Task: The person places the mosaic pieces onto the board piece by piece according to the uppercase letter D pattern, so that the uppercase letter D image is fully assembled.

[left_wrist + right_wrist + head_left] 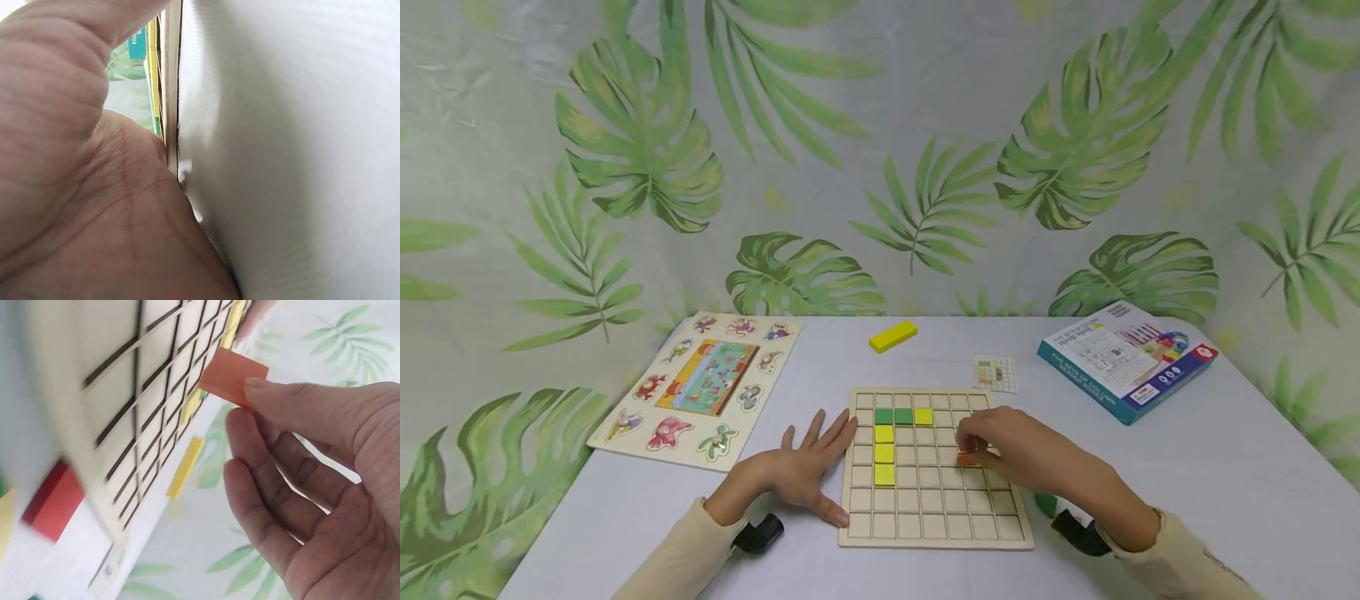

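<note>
A wooden grid board (925,500) lies at the table's middle. It holds two green tiles (893,416), a yellow tile (922,416) beside them and a column of yellow tiles (884,454) below. My right hand (973,450) hovers over the board's right side and pinches a small orange tile (966,459) just above the cells. The right wrist view shows that orange tile (231,376) held at my fingertips (262,384) near the grid board (144,394). My left hand (812,462) lies flat with spread fingers on the table, touching the board's left edge (170,75).
A yellow block (893,336) and a small pattern card (995,373) lie behind the board. A game box (1123,358) sits at the right, an animal puzzle board (700,383) at the left. A green piece (1045,502) lies by my right wrist, a red piece (55,501) beside the board.
</note>
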### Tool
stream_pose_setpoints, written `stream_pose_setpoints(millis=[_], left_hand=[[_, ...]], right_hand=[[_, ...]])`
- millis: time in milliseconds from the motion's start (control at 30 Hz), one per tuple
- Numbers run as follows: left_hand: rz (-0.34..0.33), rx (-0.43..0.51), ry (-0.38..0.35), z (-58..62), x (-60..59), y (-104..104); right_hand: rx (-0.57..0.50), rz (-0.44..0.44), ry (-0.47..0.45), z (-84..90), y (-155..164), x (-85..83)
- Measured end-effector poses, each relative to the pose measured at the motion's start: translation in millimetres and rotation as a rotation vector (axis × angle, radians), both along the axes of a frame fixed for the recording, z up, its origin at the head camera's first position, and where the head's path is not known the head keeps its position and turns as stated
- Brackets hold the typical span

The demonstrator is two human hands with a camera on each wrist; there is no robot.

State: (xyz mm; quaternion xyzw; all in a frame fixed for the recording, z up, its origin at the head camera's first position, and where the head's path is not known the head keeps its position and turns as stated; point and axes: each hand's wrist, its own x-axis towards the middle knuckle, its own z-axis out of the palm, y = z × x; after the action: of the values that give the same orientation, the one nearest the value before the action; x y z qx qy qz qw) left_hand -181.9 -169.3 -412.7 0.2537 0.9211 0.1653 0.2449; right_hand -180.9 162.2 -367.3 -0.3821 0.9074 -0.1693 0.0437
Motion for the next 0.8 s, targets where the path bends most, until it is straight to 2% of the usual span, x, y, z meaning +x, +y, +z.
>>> stream_pose_setpoints(millis=[267,600,800], left_hand=[[0.009,-0.009,-0.001,-1.5,0.7,1.3],[-0.001,-0.005,-0.005,-0.9,0.9,-2.3],[-0.009,0.009,-0.006,-1.3,-0.3,-2.4]], right_hand=[[0.008,0.037,0.045,0.1,-31.1,-2.0],[-0.022,0.078,0.011,-3.1,-68.6,-1.3],[-0.036,0.106,-0.035,-5.8,-80.7,0.0]])
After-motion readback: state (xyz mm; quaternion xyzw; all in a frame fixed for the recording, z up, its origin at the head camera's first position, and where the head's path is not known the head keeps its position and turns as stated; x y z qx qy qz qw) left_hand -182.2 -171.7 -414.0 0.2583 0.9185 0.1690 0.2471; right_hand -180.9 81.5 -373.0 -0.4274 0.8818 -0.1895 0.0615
